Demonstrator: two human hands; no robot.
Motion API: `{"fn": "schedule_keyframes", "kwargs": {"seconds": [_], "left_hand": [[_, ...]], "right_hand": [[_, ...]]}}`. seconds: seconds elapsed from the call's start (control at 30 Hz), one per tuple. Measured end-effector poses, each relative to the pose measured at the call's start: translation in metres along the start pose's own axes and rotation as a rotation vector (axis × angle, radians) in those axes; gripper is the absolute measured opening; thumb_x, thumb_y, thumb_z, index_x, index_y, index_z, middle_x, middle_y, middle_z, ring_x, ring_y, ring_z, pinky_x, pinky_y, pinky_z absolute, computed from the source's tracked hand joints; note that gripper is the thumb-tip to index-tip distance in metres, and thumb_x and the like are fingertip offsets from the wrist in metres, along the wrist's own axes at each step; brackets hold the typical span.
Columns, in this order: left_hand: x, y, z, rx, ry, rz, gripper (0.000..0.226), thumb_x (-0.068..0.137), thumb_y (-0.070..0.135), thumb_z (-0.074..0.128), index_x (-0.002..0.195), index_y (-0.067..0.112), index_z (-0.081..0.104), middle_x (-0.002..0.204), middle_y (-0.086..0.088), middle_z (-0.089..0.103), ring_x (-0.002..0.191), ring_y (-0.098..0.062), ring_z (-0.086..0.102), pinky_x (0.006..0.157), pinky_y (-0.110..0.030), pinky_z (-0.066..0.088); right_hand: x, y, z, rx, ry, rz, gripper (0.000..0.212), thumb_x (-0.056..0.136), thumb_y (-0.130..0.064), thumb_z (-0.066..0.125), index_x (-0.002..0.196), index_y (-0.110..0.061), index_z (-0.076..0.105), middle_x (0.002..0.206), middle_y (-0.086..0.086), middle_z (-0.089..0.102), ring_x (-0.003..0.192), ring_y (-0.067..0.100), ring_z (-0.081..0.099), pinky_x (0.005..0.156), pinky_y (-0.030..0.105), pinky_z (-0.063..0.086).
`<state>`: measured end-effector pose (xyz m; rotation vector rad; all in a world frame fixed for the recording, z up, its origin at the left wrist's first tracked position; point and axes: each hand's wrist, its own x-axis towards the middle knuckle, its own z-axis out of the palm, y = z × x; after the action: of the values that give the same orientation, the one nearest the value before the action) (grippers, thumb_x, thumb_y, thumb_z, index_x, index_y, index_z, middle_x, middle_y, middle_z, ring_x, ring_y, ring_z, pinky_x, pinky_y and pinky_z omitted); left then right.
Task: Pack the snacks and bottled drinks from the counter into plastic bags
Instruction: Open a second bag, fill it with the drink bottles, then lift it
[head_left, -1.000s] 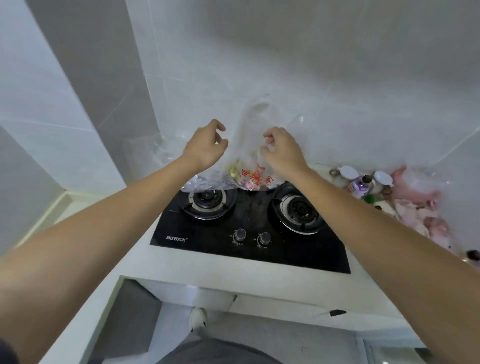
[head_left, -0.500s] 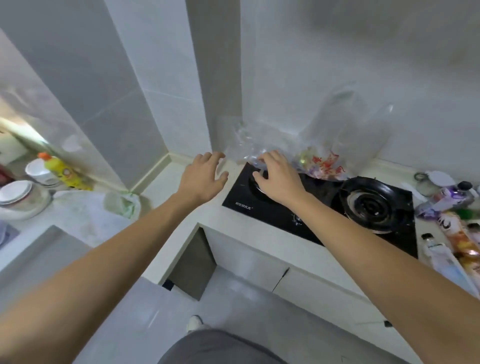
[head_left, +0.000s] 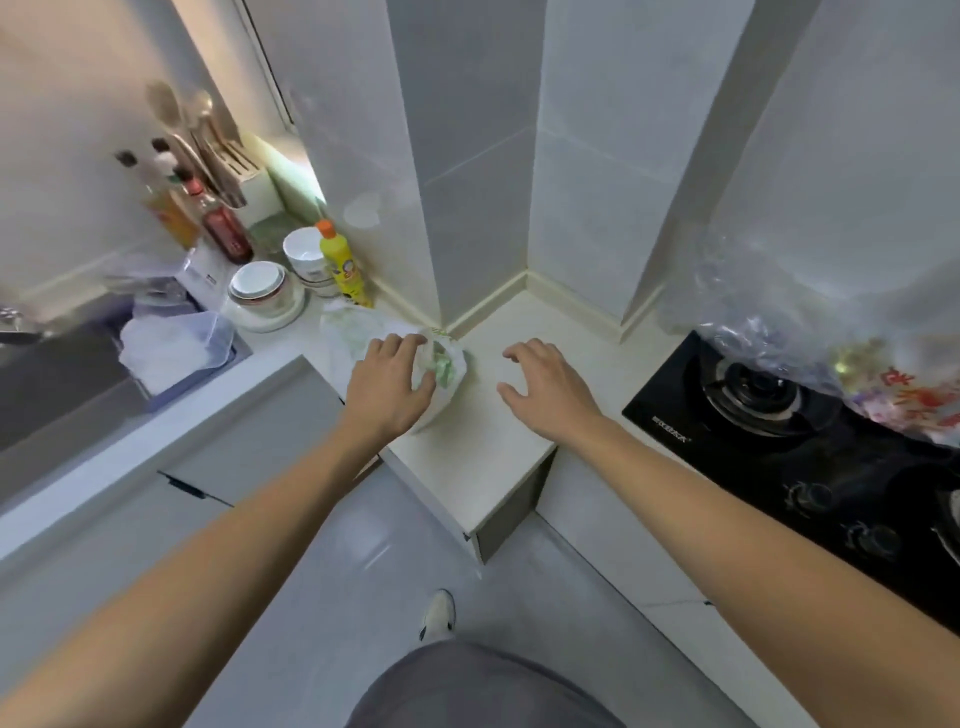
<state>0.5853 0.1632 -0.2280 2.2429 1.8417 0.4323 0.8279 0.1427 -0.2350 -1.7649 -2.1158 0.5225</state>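
Observation:
A crumpled white plastic bag with green print (head_left: 444, 366) lies on the cream counter corner (head_left: 483, 441). My left hand (head_left: 389, 387) rests on top of this bag, fingers spread and pressing on it. My right hand (head_left: 545, 392) hovers just right of the bag, fingers apart and holding nothing. A clear plastic bag filled with snacks (head_left: 810, 332) stands on the black gas stove (head_left: 810, 452) at the right, apart from both hands. No bottled drinks from the counter are in view.
Left of the bag stand a yellow bottle (head_left: 340, 265), stacked white bowls (head_left: 265, 291), sauce bottles (head_left: 223, 228) and a knife block (head_left: 249, 176). A sink with a plastic tub (head_left: 174, 348) is at far left. A tiled pillar (head_left: 467, 156) rises behind the corner.
Both hands left the filled clear bag on the stove and swung left. My left hand has come down on the crumpled white bag; the view turned left with them.

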Motion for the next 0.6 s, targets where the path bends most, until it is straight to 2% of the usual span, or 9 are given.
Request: {"fn": "schedule_keyframes", "kwargs": {"seconds": [0.17, 0.33, 0.4, 0.5, 0.6], "left_hand": [[0.024, -0.076, 0.003, 0.014, -0.049, -0.017, 0.048, 0.098, 0.037, 0.056, 0.144, 0.021, 0.051, 0.134, -0.009, 0.054, 0.125, -0.033, 0.046, 0.094, -0.048, 0.047], [0.056, -0.108, 0.022, 0.05, -0.065, 0.166, 0.05, 0.096, 0.035, 0.059, 0.145, 0.029, 0.053, 0.151, -0.014, 0.042, 0.134, -0.038, 0.04, 0.092, -0.051, 0.048], [0.07, -0.111, 0.034, 0.049, -0.138, 0.22, 0.051, 0.097, 0.038, 0.058, 0.147, 0.035, 0.051, 0.16, -0.016, 0.031, 0.141, -0.04, 0.032, 0.096, -0.052, 0.047], [0.087, -0.111, 0.051, 0.071, -0.276, 0.208, 0.051, 0.099, 0.044, 0.053, 0.15, 0.04, 0.047, 0.166, -0.016, 0.019, 0.149, -0.039, 0.019, 0.105, -0.054, 0.041], [0.098, -0.115, 0.061, 0.143, -0.383, 0.161, 0.055, 0.1, 0.048, 0.049, 0.151, 0.028, 0.046, 0.161, -0.01, 0.031, 0.148, -0.033, 0.022, 0.111, -0.051, 0.034]], "right_hand": [[0.049, -0.034, 0.052, -0.009, -0.101, 0.044, 0.046, 0.101, -0.034, 0.058, 0.143, -0.017, 0.05, 0.138, 0.003, 0.052, 0.127, 0.025, 0.045, 0.094, 0.044, 0.049], [0.094, -0.044, 0.101, 0.047, -0.144, 0.217, 0.047, 0.099, -0.032, 0.061, 0.144, -0.018, 0.052, 0.142, 0.009, 0.045, 0.131, 0.03, 0.041, 0.101, 0.044, 0.048], [0.109, -0.043, 0.117, 0.069, -0.162, 0.297, 0.05, 0.099, -0.032, 0.061, 0.147, -0.019, 0.051, 0.148, 0.012, 0.042, 0.135, 0.034, 0.038, 0.107, 0.044, 0.045], [0.125, -0.035, 0.133, 0.09, -0.242, 0.385, 0.052, 0.1, -0.032, 0.06, 0.149, -0.019, 0.05, 0.157, 0.015, 0.034, 0.141, 0.039, 0.033, 0.114, 0.042, 0.035], [0.133, -0.026, 0.141, 0.159, -0.293, 0.455, 0.055, 0.1, -0.03, 0.061, 0.15, -0.008, 0.048, 0.156, 0.016, 0.039, 0.141, 0.037, 0.038, 0.114, 0.039, 0.034]]}}
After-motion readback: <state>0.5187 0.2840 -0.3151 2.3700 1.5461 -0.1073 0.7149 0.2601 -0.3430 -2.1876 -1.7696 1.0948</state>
